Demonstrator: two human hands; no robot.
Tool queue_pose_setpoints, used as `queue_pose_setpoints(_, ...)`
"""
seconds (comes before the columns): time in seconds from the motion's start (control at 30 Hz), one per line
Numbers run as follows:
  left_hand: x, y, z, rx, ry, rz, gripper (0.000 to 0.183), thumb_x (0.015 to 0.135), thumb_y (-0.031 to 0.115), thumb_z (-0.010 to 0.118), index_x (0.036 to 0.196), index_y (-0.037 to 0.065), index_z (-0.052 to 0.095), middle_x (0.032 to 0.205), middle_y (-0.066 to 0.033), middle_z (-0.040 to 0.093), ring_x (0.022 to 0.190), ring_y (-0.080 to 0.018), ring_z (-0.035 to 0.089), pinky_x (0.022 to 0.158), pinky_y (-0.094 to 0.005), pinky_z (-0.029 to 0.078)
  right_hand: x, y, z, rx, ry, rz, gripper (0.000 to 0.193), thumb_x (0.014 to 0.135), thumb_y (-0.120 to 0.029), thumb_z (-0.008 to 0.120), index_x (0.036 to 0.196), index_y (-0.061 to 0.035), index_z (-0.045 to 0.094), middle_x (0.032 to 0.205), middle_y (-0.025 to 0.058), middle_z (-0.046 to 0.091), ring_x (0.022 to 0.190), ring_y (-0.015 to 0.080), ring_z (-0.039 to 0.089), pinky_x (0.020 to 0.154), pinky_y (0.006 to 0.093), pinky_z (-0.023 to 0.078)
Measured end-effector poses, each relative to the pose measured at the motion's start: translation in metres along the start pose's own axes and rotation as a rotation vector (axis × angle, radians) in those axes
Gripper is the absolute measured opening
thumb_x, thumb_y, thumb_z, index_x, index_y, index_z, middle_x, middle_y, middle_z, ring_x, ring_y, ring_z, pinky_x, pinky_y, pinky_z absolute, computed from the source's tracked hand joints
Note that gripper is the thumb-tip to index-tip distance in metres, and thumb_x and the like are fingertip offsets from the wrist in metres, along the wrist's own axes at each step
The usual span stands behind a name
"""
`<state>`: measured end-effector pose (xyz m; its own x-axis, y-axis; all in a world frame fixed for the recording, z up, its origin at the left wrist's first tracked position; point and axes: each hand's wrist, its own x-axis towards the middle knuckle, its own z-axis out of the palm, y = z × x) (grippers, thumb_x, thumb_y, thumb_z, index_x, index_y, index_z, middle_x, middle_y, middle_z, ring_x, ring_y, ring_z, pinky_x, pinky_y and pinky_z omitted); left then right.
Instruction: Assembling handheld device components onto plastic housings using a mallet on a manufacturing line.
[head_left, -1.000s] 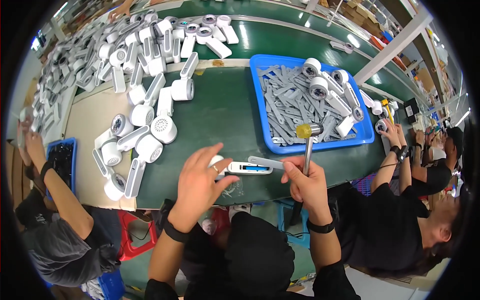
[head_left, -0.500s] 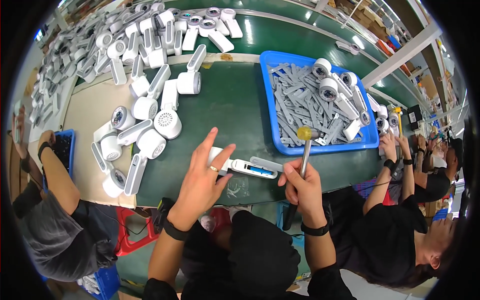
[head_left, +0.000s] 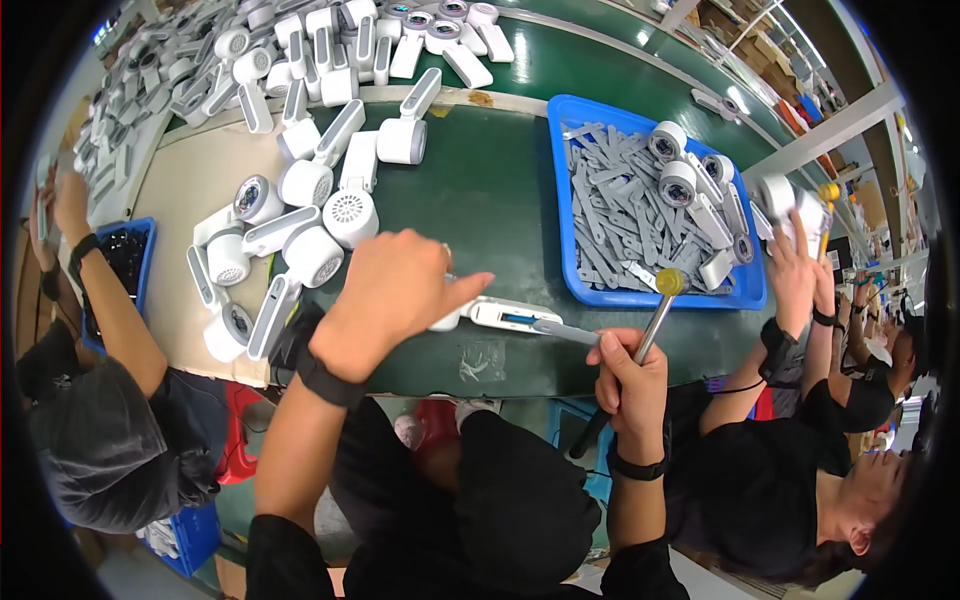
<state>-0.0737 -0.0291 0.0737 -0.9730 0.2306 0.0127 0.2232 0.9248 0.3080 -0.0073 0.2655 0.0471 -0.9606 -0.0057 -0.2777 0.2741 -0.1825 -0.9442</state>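
My left hand [head_left: 395,290] lies over the round head of a white handheld fan [head_left: 475,312], its thumb stretched out and its other fingers curled down around the head, mostly hidden. The fan's handle points right, with an open slot showing a blue part inside. My right hand [head_left: 632,385] is closed on a hammer [head_left: 657,318] with a yellow head, held upright at a tilt. Between the same hand's thumb and fingers is a grey cover strip [head_left: 572,332], its far end over the end of the slot.
A blue tray [head_left: 572,245] at the right holds many grey strips and several fans. More fans [head_left: 315,255] lie on cardboard at the left, with a large heap behind. A clear plastic scrap [head_left: 482,362] lies near the front edge. Co-workers sit on both sides.
My left hand has turned and its spread fingers have curled over the fan's head. The hammer and grey strip have moved right in my right hand, the strip drawn along the handle.
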Motion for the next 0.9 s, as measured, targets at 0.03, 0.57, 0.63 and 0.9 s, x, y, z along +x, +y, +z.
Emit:
queue_pose_setpoints(0.03, 0.005, 0.003, -0.007, 0.028, -0.088, -0.023, 0.052, 0.085, 0.055, 0.076, 0.093, 0.005, 0.081, 0.084, -0.0176, 0.074, 0.076, -0.0353, 0.071, 0.066, -0.0431, 0.056, 0.000, 0.002, -0.002, -0.019, -0.015, -0.005, 0.018, 0.105, -0.015, 0.063, 0.106, 0.0029, 0.065, 0.082, 0.0107, 0.067, 0.038, 0.0054, 0.039, 0.034, 0.0218, 0.028)
queue_pose_setpoints(0.57, -0.040, 0.014, 0.051, -0.425, 0.447, 0.195, 0.034, 0.069, 0.015, 0.089, 0.098, 0.003, 0.077, 0.119, -0.0076, 0.068, 0.118, -0.0325, 0.059, 0.096, -0.0424, 0.052, 0.020, -0.007, 0.044, -0.250, -0.074, 0.019, 0.022, 0.103, -0.013, 0.065, 0.118, 0.0029, 0.071, 0.080, 0.0062, 0.069, 0.047, 0.0057, 0.051, 0.038, 0.0204, 0.033)
queue_pose_setpoints(0.63, -0.040, 0.013, 0.050, -0.457, 0.436, 0.203, 0.034, 0.068, 0.015, 0.090, 0.098, 0.003, 0.077, 0.119, -0.0077, 0.068, 0.118, -0.0327, 0.059, 0.096, -0.0426, 0.053, 0.020, -0.004, 0.045, -0.330, -0.086, 0.021, 0.020, 0.102, -0.012, 0.067, 0.116, 0.0001, 0.073, 0.075, 0.0032, 0.067, 0.048, 0.0040, 0.050, 0.039, 0.0199, 0.033)
queue_pose_setpoints(0.9, -0.041, 0.009, 0.052, -0.483, 0.438, 0.219, 0.034, 0.068, 0.014, 0.090, 0.098, 0.004, 0.077, 0.120, -0.0084, 0.068, 0.123, -0.0339, 0.059, 0.098, -0.0432, 0.054, 0.017, -0.003, 0.046, -0.437, -0.103, 0.022, 0.019, 0.102, -0.015, 0.069, 0.115, -0.0041, 0.075, 0.070, -0.0003, 0.064, 0.048, 0.0021, 0.049, 0.040, 0.0193, 0.031)
